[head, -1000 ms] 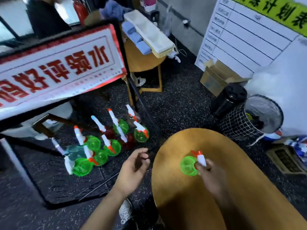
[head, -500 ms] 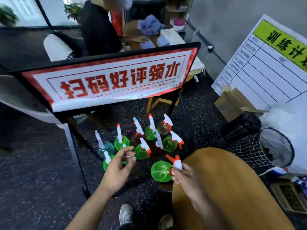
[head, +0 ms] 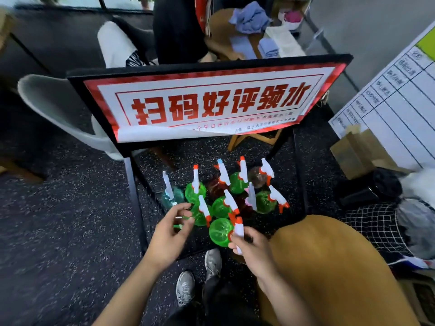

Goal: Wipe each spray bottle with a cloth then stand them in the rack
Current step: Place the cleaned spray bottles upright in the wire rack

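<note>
Right hand (head: 253, 249), lower centre of frame, grips the white sprayer head of a green bottle (head: 220, 231), which hangs tilted over the near edge of the rack (head: 133, 184), just left of the round wooden table (head: 329, 267). Left hand (head: 170, 234), centre-left, hovers with fingers loosely curled beside the teal bottle (head: 170, 197); whether it pinches anything I cannot tell. Other bottles (head: 237, 184), green, red and clear, stand clustered on the rack floor under the red-and-white sign (head: 211, 102).
</note>
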Demonstrator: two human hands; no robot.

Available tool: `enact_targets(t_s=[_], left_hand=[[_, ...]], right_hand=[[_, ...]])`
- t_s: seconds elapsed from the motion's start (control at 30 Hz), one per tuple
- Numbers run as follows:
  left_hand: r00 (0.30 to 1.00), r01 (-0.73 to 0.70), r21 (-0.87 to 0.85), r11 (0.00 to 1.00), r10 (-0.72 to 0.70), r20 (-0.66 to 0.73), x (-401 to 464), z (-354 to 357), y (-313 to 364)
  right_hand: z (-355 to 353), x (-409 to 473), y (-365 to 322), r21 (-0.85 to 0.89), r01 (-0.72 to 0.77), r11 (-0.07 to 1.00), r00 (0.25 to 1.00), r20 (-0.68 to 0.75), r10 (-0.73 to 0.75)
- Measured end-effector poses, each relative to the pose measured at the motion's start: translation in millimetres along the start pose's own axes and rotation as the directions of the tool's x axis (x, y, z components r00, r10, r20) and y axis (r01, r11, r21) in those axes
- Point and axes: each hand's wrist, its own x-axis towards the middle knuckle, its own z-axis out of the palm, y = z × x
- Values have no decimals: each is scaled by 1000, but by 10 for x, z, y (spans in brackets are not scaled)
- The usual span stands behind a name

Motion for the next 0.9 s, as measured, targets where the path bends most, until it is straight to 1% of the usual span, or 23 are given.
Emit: enact_targets(t_s=[0.2,0.3,0.4,0.57,0.67,0.9], left_hand=[[995,65,-6,998,-66,-79,68,31,29],[991,93,-15,996,-94,-96,101,94,56],[988,113,-20,993,-115,-106,126,178,73],[981,119,-21,993,-121,-149,202,329,51],[979,132,-7,991,-132,-156,246,402,46],[974,173,24,985,-167,-152,347,451,44]], right_hand=[[53,340,-13,-84,-25,996,997,69,30],[67,533,-3,-142,-36,989,994,102,50],[81,689,-2,-177,-62,982,981,170,93],[140,852,51,-300,14,954,969,239,61],[106,906,63,-380,86,921,962,273,23],[11,976,42,-414,116,903,938,344,37]])
